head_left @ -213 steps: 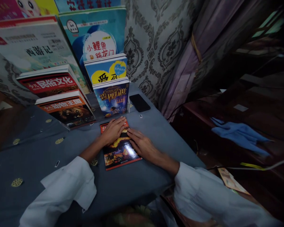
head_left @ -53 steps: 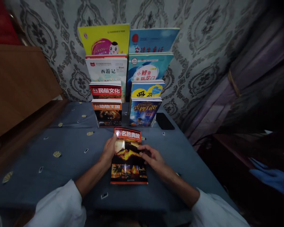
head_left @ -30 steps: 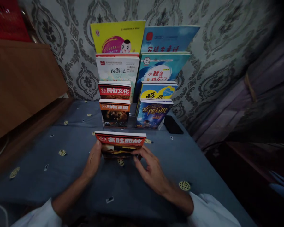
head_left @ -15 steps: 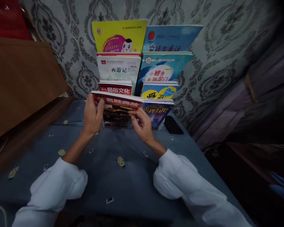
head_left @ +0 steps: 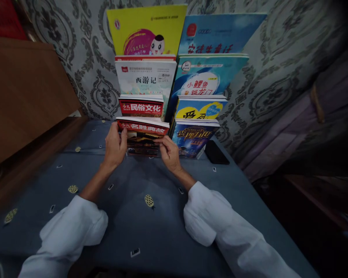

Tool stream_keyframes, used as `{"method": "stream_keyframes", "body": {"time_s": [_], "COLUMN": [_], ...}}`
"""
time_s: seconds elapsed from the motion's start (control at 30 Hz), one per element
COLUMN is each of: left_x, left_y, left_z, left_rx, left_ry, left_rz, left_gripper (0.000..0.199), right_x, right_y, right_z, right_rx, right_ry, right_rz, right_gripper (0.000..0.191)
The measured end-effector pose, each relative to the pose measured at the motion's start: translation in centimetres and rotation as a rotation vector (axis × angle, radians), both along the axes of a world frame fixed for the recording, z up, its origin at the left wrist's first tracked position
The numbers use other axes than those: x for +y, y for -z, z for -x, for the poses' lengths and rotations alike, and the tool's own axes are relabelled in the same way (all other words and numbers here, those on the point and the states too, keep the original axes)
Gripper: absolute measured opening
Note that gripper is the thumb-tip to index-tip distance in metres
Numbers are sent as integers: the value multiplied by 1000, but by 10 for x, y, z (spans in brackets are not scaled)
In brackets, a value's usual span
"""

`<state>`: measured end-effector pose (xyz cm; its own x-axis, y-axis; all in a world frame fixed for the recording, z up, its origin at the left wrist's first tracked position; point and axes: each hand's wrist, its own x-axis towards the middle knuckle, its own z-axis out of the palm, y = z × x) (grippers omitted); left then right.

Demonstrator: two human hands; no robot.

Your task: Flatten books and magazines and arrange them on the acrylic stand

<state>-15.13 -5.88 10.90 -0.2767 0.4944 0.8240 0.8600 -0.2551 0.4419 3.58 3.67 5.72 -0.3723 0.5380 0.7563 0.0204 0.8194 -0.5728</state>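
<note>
Both hands grip a book with a red title band and a dark cover picture (head_left: 143,133). It stands at the front of the left column of books. My left hand (head_left: 115,146) clasps its left edge, thumb on the cover. My right hand (head_left: 168,152) pinches its right side, the fingertips on the cover. Right behind it stands a second red-banded book (head_left: 140,107). Further back are a pale book (head_left: 146,75) and a tall yellow book (head_left: 146,29). To the right of my right hand is a dark blue book (head_left: 191,138).
Behind the dark blue book stand a yellow-and-blue book (head_left: 201,109), a teal book (head_left: 211,73) and a tall blue book (head_left: 220,33). A black phone (head_left: 217,152) lies right of them on the blue patterned cloth (head_left: 127,216). A brown wooden panel (head_left: 26,96) rises at left.
The held book has moved down and back, closer to the stacked books, and now looks more level. Both hands moved with it. The view has shifted slightly closer to the books.
</note>
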Motion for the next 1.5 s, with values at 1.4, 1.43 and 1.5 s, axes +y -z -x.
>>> {"method": "stream_keyframes", "body": {"time_s": [1.4, 1.43, 1.5], "left_x": [18, 18, 19], "left_y": [18, 18, 20], "left_z": [23, 22, 21], "left_rx": [203, 190, 167], "left_ry": [-14, 0, 36], "left_rz": [71, 59, 40], "left_gripper": [44, 44, 46], "right_x": [-14, -14, -15], "right_y": [26, 27, 30], "right_z": [10, 10, 9], "right_rx": [-147, -163, -202], "right_ry": [306, 321, 355], "right_rz": [175, 178, 175], "right_gripper": [36, 40, 48]}}
